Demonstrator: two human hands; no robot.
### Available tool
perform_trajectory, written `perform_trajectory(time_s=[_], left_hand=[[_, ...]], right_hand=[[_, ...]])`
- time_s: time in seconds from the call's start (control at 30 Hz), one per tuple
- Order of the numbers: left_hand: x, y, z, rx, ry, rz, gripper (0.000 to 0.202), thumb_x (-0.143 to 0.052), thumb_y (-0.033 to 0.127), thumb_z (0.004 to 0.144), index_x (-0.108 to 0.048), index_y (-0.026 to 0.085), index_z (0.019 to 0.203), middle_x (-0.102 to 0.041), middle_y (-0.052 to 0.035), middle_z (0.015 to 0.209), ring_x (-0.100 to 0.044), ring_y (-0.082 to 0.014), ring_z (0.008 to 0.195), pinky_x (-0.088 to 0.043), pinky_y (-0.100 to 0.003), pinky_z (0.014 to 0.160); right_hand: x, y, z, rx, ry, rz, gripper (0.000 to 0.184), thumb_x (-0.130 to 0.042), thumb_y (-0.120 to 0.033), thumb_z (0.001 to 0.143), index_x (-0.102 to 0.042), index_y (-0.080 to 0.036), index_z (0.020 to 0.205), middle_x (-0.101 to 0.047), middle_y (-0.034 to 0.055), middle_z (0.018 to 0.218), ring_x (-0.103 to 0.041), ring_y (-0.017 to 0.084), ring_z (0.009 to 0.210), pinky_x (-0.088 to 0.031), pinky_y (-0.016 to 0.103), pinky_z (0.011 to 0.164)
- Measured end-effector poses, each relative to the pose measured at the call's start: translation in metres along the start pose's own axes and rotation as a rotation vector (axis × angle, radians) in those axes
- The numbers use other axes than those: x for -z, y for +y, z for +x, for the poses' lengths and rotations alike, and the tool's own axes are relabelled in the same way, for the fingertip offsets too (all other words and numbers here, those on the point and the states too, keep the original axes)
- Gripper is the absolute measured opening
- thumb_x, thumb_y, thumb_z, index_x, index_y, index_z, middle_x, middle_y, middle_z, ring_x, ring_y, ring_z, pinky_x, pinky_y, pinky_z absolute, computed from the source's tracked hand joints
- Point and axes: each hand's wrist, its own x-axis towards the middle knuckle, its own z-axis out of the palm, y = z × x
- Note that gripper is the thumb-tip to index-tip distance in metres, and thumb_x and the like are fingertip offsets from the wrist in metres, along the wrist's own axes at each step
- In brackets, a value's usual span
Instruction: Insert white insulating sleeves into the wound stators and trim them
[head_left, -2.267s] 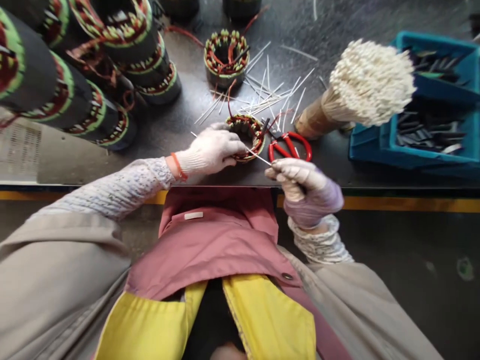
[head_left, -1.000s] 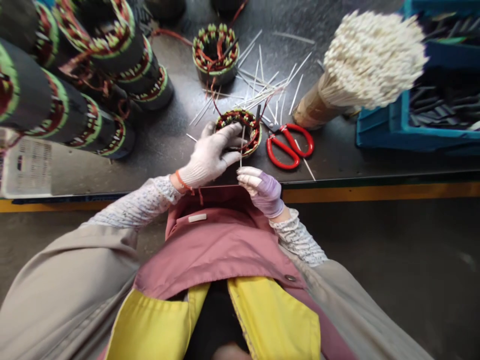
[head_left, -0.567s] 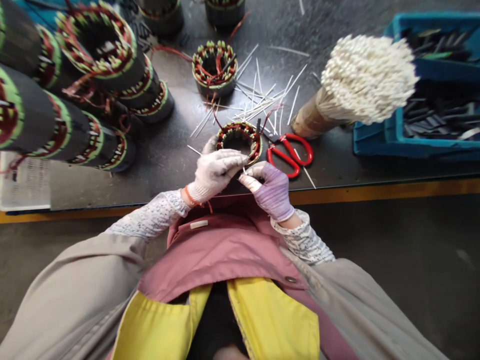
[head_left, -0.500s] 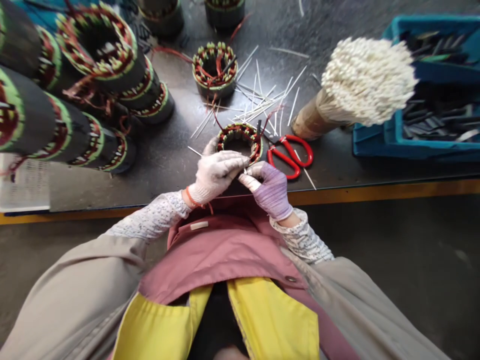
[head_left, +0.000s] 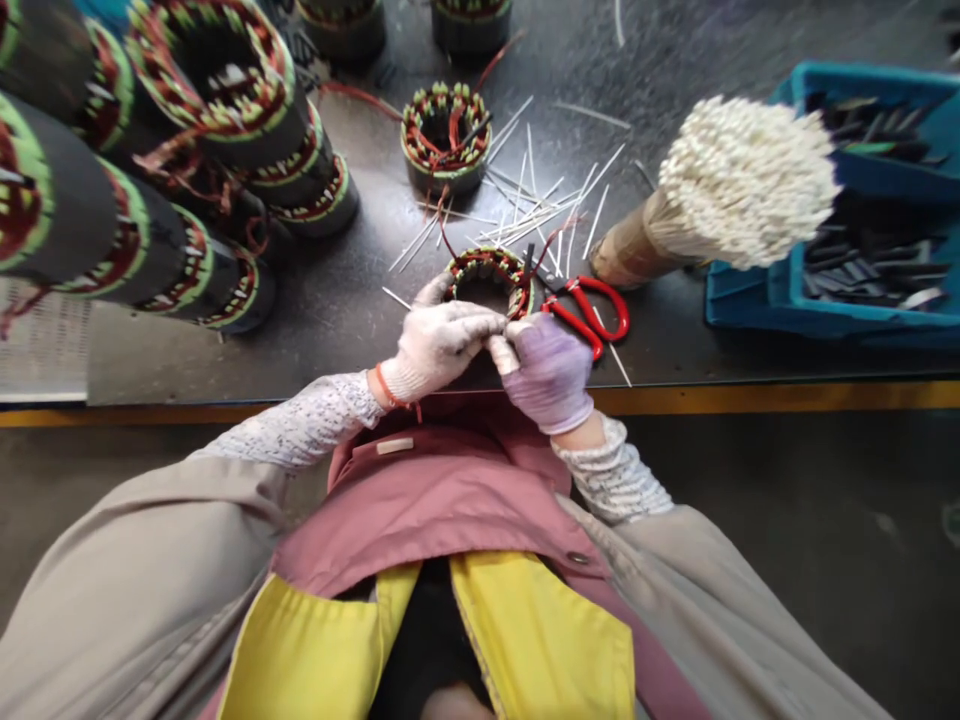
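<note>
A small motor stator [head_left: 491, 256] with red windings and pale green edging lies near the front of the dark bench. Around its left side and near edge is my left hand [head_left: 439, 345] in a white glove, closed on it. My right hand [head_left: 551, 370], gloved in purple, is closed in a pinch at the near right of the rim, touching the left fingertips. Whatever sits in that pinch is hidden by the fingers. Just right of the stator, red-handled scissors [head_left: 619, 308] lie by my right hand.
Thin white sticks [head_left: 525, 222] lie scattered behind the stator, with another stator [head_left: 446, 175] beyond. Stacked stators [head_left: 112, 230] crowd the left. On the right stand a thick bundle of white sticks [head_left: 750, 180] and blue bins [head_left: 750, 300] holding dark pieces.
The view has shifted slightly, moving the bench items a little to the right. My right hand has turned and pressed closer to the rim; a small white tip at its fingers no longer shows.
</note>
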Motion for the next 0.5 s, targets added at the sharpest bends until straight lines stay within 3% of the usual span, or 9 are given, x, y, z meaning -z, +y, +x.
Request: perform_trajectory(time_s=[0.1, 0.17, 0.23, 0.33, 0.43, 0.5], left_hand=[[0.0, 0.0, 0.002, 0.048, 0.003, -0.031, 0.023, -0.055, 0.035, 0.1, -0.075, 0.026, 0.106, -0.08, -0.0009, 0.102, -0.075, -0.0164, 0.097, -0.031, -0.05, 0.124], [0.001, -0.002, 0.002, 0.067, 0.007, -0.06, 0.025, -0.057, 0.037, 0.1, -0.073, 0.026, 0.114, -0.079, -0.0033, 0.108, -0.075, -0.0183, 0.103, -0.032, -0.051, 0.125], [0.003, -0.006, 0.002, 0.028, -0.01, -0.079, 0.029, -0.059, 0.038, 0.099, -0.07, 0.025, 0.122, -0.077, -0.0063, 0.117, -0.072, -0.0201, 0.111, -0.032, -0.052, 0.124], [0.009, -0.01, 0.0, -0.11, -0.119, -0.048, 0.026, -0.062, 0.038, 0.097, -0.071, 0.028, 0.12, -0.074, -0.007, 0.126, -0.069, -0.0211, 0.119, -0.033, -0.054, 0.124], [0.019, -0.007, 0.0, -0.156, -0.241, 0.108, 0.024, -0.057, 0.032, 0.1, -0.073, 0.029, 0.117, -0.075, -0.006, 0.122, -0.071, -0.0207, 0.113, -0.042, -0.051, 0.118], [0.026, 0.0, 0.004, -0.165, -0.321, 0.222, 0.027, -0.054, 0.03, 0.1, -0.072, 0.027, 0.12, -0.075, -0.0067, 0.122, -0.073, -0.0218, 0.106, -0.051, -0.047, 0.109]], right_hand=[[0.027, 0.001, -0.009, 0.194, -0.075, 0.009, 0.027, -0.056, -0.036, 0.095, -0.066, -0.02, 0.077, -0.067, 0.0069, 0.073, -0.055, 0.016, 0.063, -0.035, 0.031, 0.056], [0.044, -0.001, -0.019, 0.181, -0.09, 0.153, 0.022, -0.062, -0.038, 0.09, -0.065, -0.023, 0.074, -0.068, 0.0051, 0.072, -0.056, 0.016, 0.061, -0.037, 0.031, 0.054], [0.052, -0.005, -0.023, -0.042, -0.06, 0.419, 0.021, -0.066, -0.043, 0.087, -0.065, -0.025, 0.075, -0.07, 0.0046, 0.077, -0.06, 0.017, 0.066, -0.044, 0.031, 0.056], [0.042, -0.017, -0.004, -0.391, -0.006, 0.826, 0.04, -0.055, -0.059, 0.09, -0.056, -0.024, 0.07, -0.066, 0.0032, 0.073, -0.056, 0.013, 0.054, -0.046, 0.029, 0.047], [0.024, -0.021, 0.036, -0.547, -0.091, 1.181, 0.055, -0.046, -0.069, 0.09, -0.037, -0.024, 0.06, -0.052, -0.0014, 0.059, -0.034, 0.006, 0.036, -0.03, 0.025, 0.032], [0.02, -0.016, 0.059, -0.58, -0.074, 1.224, 0.055, -0.048, -0.068, 0.09, -0.037, -0.024, 0.059, -0.05, -0.0021, 0.057, -0.034, 0.006, 0.036, -0.033, 0.025, 0.032]])
